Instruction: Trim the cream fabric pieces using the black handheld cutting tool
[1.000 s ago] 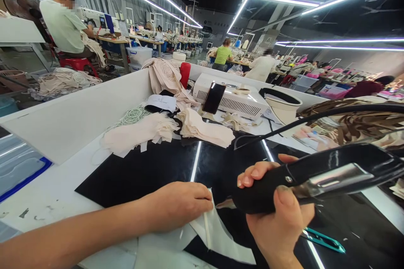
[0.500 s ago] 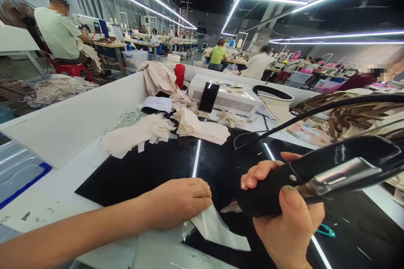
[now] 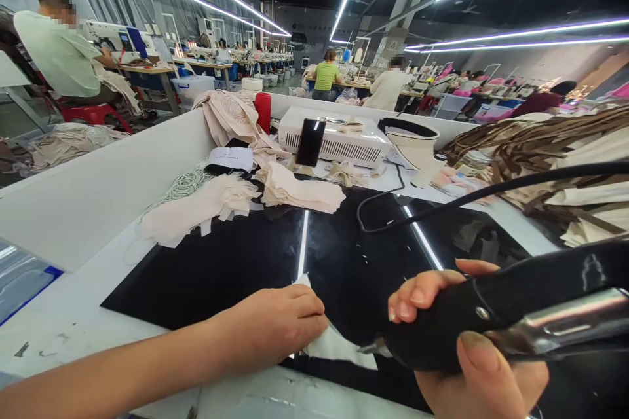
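Observation:
My left hand (image 3: 280, 327) is closed on a small piece of off-white fabric (image 3: 339, 348), pinching it against the glossy black board (image 3: 236, 268). One corner of the fabric sticks up beyond the fingers; the rest spreads to the right. In my right hand (image 3: 484, 373) is a black corded hand cutter (image 3: 432, 334) with a silver lever along its side, my fingers wrapped round the body and the thumb at the lever. Its flat metal tip (image 3: 376, 347) points left and meets or overlaps the fabric's right end; exact contact I cannot tell.
Stacks of cream fabric pieces (image 3: 299, 188) lie along the board's far edge. Behind them are a phone (image 3: 310, 143), a white vented box (image 3: 339, 137) and a red thread cone (image 3: 263, 111). A black cable (image 3: 472, 200) arches over the right side. Brown straps (image 3: 515, 150) heap at right.
The cutter and my right hand have shifted right and slightly down in view. My left hand stays on the fabric, whose far corner now shows above the fingers. The view has turned somewhat.

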Available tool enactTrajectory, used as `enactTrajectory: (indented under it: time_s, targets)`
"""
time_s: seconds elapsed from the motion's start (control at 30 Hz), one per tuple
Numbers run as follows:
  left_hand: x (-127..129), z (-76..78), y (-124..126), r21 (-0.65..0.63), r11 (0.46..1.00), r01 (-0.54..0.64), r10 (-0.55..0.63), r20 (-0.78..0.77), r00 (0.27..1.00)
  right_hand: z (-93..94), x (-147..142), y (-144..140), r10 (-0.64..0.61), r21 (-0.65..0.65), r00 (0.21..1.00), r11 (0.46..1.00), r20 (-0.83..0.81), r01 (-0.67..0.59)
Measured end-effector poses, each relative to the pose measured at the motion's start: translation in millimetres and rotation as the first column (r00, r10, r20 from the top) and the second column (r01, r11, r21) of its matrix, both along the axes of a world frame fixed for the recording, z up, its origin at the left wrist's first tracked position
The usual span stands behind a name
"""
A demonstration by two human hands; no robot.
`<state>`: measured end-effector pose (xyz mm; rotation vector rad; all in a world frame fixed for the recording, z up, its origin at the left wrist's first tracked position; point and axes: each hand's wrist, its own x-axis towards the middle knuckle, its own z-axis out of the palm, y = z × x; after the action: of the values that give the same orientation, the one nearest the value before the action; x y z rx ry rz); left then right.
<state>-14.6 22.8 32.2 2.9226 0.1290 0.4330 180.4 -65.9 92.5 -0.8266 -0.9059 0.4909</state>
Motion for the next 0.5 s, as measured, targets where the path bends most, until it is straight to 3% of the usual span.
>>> enactTrajectory:
  time_s: [0.23, 0.5]
  targets:
    - [-8, -6.4, -3, -0.076, 0.996, -0.044, 0.047, 0.037, 0.998, -10.4, 5, -9, 0.042, 0.003, 0.998, 0.999, 0.044, -0.042]
    - [-11, -0.1, -7, -0.205, 0.976, -0.070, 0.088, 0.081, 0.993, -15.6, 7, -12, 0.059, -0.031, 0.997, 0.998, 0.057, -0.057]
